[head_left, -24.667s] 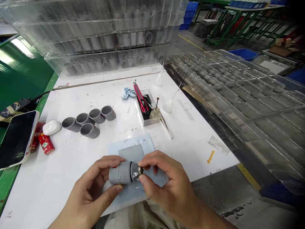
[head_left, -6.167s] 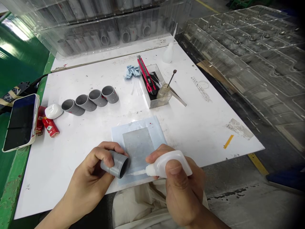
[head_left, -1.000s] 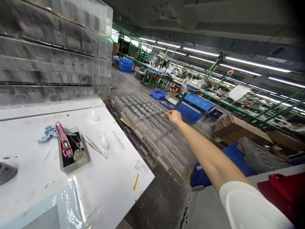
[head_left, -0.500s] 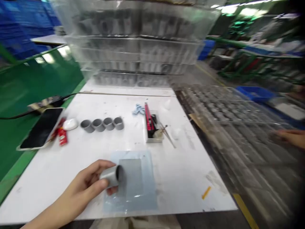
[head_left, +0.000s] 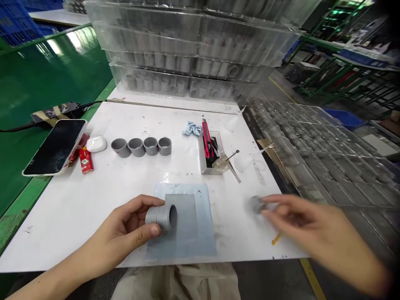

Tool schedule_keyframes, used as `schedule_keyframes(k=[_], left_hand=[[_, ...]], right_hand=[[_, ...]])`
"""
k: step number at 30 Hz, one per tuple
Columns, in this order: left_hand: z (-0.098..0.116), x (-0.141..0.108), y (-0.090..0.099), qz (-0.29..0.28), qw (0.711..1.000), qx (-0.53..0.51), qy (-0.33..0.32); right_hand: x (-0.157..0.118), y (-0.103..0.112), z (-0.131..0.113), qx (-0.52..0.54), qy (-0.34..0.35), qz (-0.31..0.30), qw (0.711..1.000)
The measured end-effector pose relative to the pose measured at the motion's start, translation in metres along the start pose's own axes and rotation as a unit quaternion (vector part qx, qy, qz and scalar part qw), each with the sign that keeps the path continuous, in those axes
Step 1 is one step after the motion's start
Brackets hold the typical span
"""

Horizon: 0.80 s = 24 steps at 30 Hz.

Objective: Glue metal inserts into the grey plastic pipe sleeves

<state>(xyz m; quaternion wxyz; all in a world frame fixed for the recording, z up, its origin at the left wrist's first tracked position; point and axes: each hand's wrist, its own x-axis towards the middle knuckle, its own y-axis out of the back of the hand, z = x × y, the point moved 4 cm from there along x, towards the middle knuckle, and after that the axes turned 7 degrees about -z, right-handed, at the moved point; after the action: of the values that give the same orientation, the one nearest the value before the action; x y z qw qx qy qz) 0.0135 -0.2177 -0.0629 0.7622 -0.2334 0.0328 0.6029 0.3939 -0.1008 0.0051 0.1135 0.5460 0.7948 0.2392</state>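
Note:
A short grey cylindrical sleeve (head_left: 158, 216) lies on its side in my left hand (head_left: 125, 233), its open end facing right. Thumb and fingers close round it above a blue sheet (head_left: 204, 233) with a grey rectangle (head_left: 186, 216) on it. Off to the right, my right hand (head_left: 300, 216) pinches a small grey round piece (head_left: 256, 204) over the white table; both are blurred, so its exact kind cannot be made out. Several similar grey sleeves (head_left: 136, 148) stand upright in a row farther back.
A small box (head_left: 212, 170) holds a red utility knife (head_left: 206, 139), beside crumpled blue tissue (head_left: 192, 128). Phone (head_left: 56, 146), white case (head_left: 96, 144) and red packet (head_left: 86, 160) lie left. Clear bins (head_left: 156, 33) stack behind; a clear moulded tray (head_left: 325, 154) is at right.
My right hand has come in from the tray at the right to above the table, now with a small grey piece. My left hand still holds the sleeve. The camera view has shifted.

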Motion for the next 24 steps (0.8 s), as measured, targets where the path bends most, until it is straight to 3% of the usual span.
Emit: schedule_keyframes(k=[1,3,6,10,13,21,24], left_hand=[[0.000,0.000,0.000,-0.001,1.000,-0.008,0.001],[-0.001,0.000,-0.001,-0.006,1.000,-0.009,0.000],[-0.002,-0.001,-0.001,-0.003,1.000,0.015,-0.009],[-0.005,-0.002,0.001,-0.009,0.999,0.033,-0.015],[-0.007,-0.002,0.003,-0.013,0.999,0.031,-0.011],[-0.007,-0.002,0.002,-0.006,0.995,0.089,-0.055],[-0.005,-0.003,0.002,-0.007,0.990,0.114,-0.079]], right_hand=[[-0.001,-0.025,-0.002,-0.061,-0.008,-0.075,0.995],[-0.003,-0.063,-0.007,-0.118,-0.005,-0.150,0.982],[-0.004,-0.088,-0.013,-0.137,-0.014,-0.174,0.975],[-0.005,-0.084,-0.013,-0.143,-0.035,-0.204,0.968],[-0.009,-0.078,-0.015,-0.160,-0.026,-0.190,0.968],[-0.008,-0.092,-0.037,-0.330,0.092,-0.127,0.931],[-0.008,-0.095,-0.045,-0.337,0.126,-0.097,0.928]])
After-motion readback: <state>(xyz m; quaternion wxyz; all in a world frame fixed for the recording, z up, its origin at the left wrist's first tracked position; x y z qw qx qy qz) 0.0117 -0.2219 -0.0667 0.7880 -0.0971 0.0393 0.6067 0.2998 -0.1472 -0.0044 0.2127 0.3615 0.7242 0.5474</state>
